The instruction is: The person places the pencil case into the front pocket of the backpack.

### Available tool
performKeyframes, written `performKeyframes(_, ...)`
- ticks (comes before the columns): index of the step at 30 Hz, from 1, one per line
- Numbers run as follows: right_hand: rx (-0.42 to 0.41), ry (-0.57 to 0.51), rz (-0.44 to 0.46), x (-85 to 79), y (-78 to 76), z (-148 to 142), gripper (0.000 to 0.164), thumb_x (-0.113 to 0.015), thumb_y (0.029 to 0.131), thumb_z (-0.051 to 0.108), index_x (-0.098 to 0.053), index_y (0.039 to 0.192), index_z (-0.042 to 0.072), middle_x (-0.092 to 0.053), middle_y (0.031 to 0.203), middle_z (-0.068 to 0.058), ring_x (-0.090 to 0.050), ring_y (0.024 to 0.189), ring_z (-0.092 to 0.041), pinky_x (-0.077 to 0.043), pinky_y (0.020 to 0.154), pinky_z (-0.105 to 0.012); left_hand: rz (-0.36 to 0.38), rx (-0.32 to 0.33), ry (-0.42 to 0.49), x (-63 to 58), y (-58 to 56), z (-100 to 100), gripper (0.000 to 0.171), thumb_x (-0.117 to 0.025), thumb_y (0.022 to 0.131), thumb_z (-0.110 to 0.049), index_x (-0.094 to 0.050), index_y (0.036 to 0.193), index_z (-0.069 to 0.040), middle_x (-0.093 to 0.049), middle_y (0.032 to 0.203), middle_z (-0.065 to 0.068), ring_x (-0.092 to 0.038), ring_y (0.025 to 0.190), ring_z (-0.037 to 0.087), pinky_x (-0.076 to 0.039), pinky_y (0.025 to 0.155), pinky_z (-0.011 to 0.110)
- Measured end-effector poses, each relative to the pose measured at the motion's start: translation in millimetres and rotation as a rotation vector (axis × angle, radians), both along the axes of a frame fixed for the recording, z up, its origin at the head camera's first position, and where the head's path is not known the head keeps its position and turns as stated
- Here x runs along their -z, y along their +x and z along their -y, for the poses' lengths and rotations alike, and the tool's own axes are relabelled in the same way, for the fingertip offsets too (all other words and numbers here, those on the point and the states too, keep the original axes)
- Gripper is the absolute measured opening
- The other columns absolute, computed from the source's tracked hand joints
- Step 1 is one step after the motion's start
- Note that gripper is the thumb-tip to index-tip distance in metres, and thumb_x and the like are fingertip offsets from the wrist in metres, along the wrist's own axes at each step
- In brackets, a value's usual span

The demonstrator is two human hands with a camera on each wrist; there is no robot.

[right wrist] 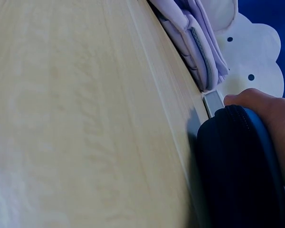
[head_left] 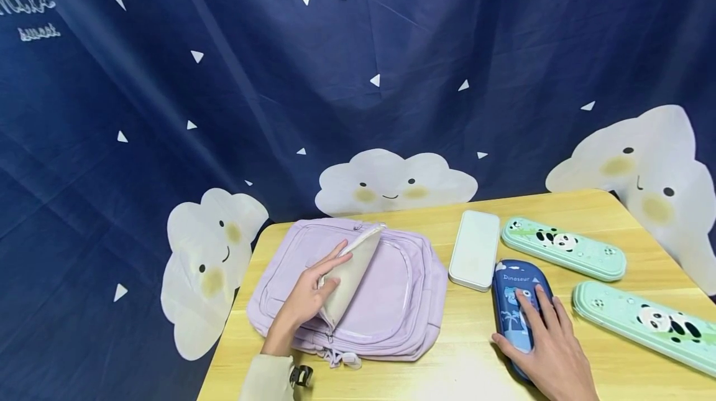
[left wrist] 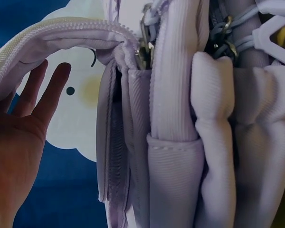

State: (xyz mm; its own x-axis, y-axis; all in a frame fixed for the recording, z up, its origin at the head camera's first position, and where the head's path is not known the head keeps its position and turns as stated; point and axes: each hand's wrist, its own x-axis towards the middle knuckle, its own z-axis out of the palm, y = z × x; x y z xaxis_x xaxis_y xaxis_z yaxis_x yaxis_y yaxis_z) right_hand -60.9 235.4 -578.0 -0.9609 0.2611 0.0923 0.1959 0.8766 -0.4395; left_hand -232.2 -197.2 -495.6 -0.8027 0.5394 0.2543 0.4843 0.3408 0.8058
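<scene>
A light purple backpack lies on the table, its front pocket flap lifted to show a cream lining. My left hand holds that flap by its zippered edge, the thumb against the lining. In the left wrist view, fingers of the left hand show below the raised flap, beside the bag's layered side. To the right, my right hand rests on a dark blue dinosaur pencil case, fingers spread over its top. The right wrist view shows the case's dark side and the thumb.
A white rectangular tin case lies between the backpack and the blue case. Two mint green panda pencil cases lie at the right of the wooden table. Behind hangs a navy curtain with clouds.
</scene>
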Motion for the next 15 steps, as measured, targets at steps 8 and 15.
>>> performKeyframes(8,0.001,0.006,-0.003,0.2,-0.4,0.1,0.112,-0.075,0.085,0.079,-0.039,0.166,0.011,-0.024,0.173,-0.032,-0.025,0.149,-0.064,-0.036,0.103,-0.091,-0.010,-0.048,-0.065,-1.0,-0.8,-5.0,0.051,-0.074,0.103,-0.014,-0.065,0.153,-0.019,-0.040,0.175,-0.004,-0.035,0.162,0.030,-0.026,0.133,0.033)
performKeyframes(15,-0.002,0.002,0.009,-0.5,-0.4,-0.3,0.112,-0.075,0.085,0.080,-0.039,0.166,0.011,-0.024,0.173,-0.032,-0.025,0.149,-0.064,-0.036,0.102,-0.092,-0.077,0.005,-0.205,-7.6,-3.2,-9.0,0.064,-0.068,0.100,0.004,-0.059,0.159,-0.020,-0.023,0.182,0.001,-0.031,0.164,0.032,-0.035,0.130,0.049)
